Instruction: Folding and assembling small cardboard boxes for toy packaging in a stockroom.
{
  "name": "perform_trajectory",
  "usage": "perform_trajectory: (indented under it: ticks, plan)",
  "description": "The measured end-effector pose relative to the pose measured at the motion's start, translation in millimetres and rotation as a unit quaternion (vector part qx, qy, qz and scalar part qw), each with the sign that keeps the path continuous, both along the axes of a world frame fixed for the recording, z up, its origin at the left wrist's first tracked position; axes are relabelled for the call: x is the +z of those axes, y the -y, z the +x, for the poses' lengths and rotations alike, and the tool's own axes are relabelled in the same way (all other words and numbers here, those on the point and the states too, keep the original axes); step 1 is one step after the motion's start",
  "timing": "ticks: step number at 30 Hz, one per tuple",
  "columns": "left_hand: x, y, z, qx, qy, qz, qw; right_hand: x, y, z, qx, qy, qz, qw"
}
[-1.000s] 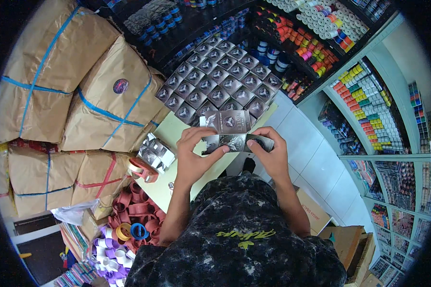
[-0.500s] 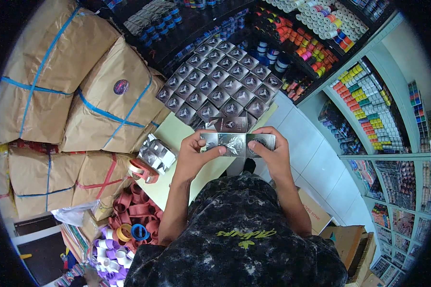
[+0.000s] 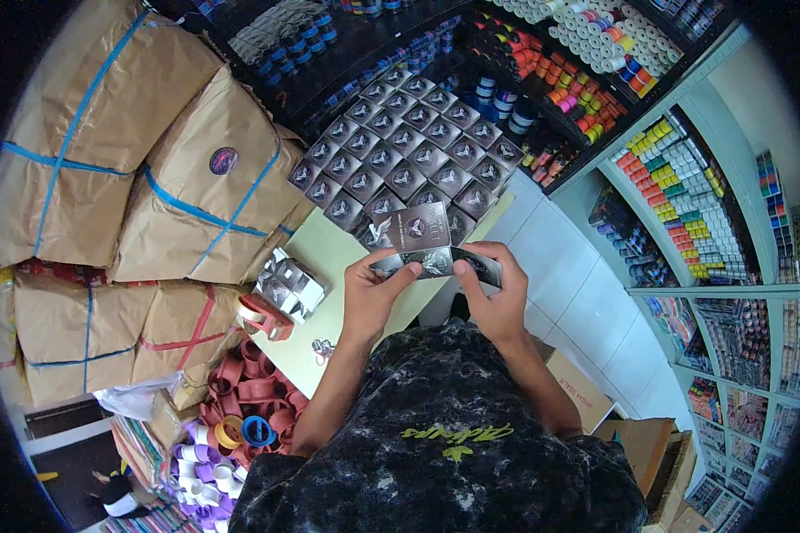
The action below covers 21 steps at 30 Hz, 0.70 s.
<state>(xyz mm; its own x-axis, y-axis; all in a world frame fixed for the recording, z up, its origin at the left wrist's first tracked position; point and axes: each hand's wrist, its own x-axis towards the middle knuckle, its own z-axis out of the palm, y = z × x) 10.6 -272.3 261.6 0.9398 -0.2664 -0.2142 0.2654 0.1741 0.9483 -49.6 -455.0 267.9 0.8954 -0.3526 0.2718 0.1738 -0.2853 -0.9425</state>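
Observation:
A small dark silver-grey carton point(image 3: 425, 229), partly folded, is held out in front of me over the table edge. Its broad printed panel stands away from me, and shinier side panels fold toward my fingers. My left hand point(image 3: 371, 293) grips the left end, thumb on the near panel. At the right end, my right hand point(image 3: 493, 298) pinches the carton with its thumb on the inner side. Just beyond lies a block of matching closed cartons point(image 3: 404, 142) in tight rows. Small silvery pieces point(image 3: 323, 350) rest on the table beside my left forearm.
On the pale yellow table point(image 3: 316, 244) sit silvery folded cartons point(image 3: 289, 286) and a red tape dispenser point(image 3: 268, 320). Wrapped brown parcels point(image 3: 200, 186) are piled left, above red rings point(image 3: 258, 388). Shelves of spools point(image 3: 676, 195) stand right, and an open cardboard box point(image 3: 644, 457) sits lower right.
The carton has tilted, its broad dark panel now showing more fully on the far side. Both hands have drawn slightly closer together. Silvery pieces have come into view beside my left forearm.

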Motion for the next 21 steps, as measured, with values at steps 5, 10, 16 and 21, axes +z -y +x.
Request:
perform_trajectory:
  ticks: [5,10,16,21]
  plan:
    - [-10.1,-8.5,4.8,0.021,-0.077,-0.087,0.993,-3.2,2.1,-4.3,0.092,-0.062,0.394,0.913]
    - [-8.0,-13.2,2.1,0.002,-0.102,-0.112,0.988,-1.4,19.5,-1.0,0.206,-0.090,0.361,0.905]
    - [-9.9,-12.2,-0.2,-0.022,-0.088,-0.119,0.989,-2.3,18.6,-3.7,0.251,-0.112,0.292,0.916]
    - [-13.7,-16.6,-1.8,-0.063,-0.091,-0.120,0.987,-3.7,13.2,-6.5,0.197,-0.139,0.183,0.953]
